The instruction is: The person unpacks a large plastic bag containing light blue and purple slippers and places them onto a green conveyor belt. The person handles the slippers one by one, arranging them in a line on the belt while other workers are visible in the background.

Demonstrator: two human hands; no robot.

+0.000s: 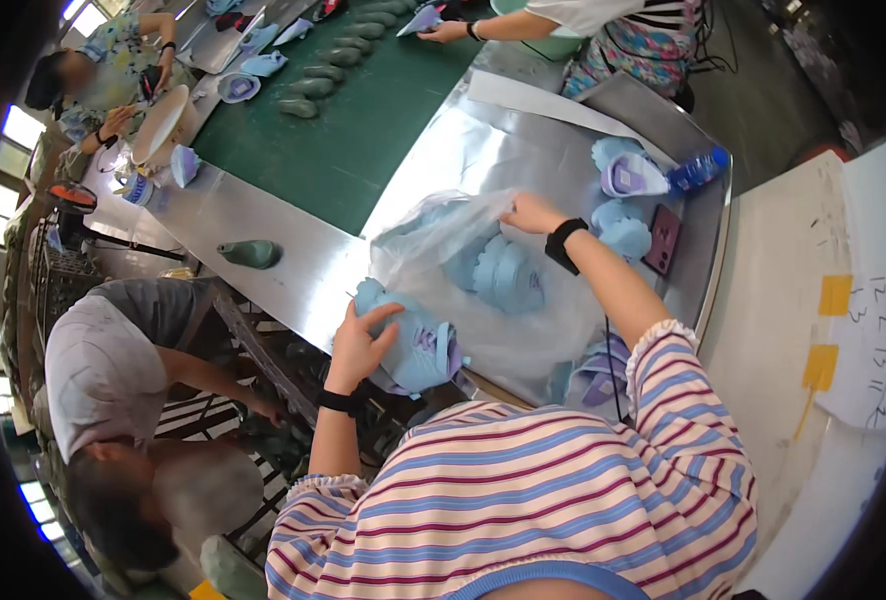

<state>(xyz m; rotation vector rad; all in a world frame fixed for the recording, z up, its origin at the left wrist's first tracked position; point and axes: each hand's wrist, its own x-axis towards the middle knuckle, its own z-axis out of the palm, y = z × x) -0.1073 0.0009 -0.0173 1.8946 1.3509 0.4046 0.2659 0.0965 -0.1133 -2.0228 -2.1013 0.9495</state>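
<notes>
On the near edge of the table: left hand (pixel 360 345) lies over a light blue shoe upper (pixel 413 345); palm down, fingers spread and curled across its left end; grip loose but wrapped on the upper, thumb on the top

Shoe upper: pale blue with a lilac patch; sits at the table's near rim, just left of the plastic bag, touching its near-left edge

Right hand: right hand (pixel 533 213) farther off and to the right, fingers pinched closed on the top fold of a clear plastic bag (pixel 463 240); a black wristband (pixel 564 243) sits on the wrist

Plastic bag: crumpled and see-through, spread over the middle of the metal table (pixel 303 270); more pale blue uppers (pixel 503 275) show through it, stacked together

Right of the bag: two more blue and lilac uppers (pixel 628 170), a blue-capped water bottle (pixel 698 168) lying on its side at the far right corner, and a dark red flat thing (pixel 662 238) just beside the right wrist

Far side: a green belt (pixel 363 130) runs away to the far left, with a row of dark green shoe lasts (pixel 328 60) on it; one more last (pixel 251 253) lies alone on the metal at the left

Others: a person in grey (pixel 113 350) bends below the table at the near left; two more people work at the far end

Near right: a pale board with yellow tape patches (pixel 828 330)
</notes>
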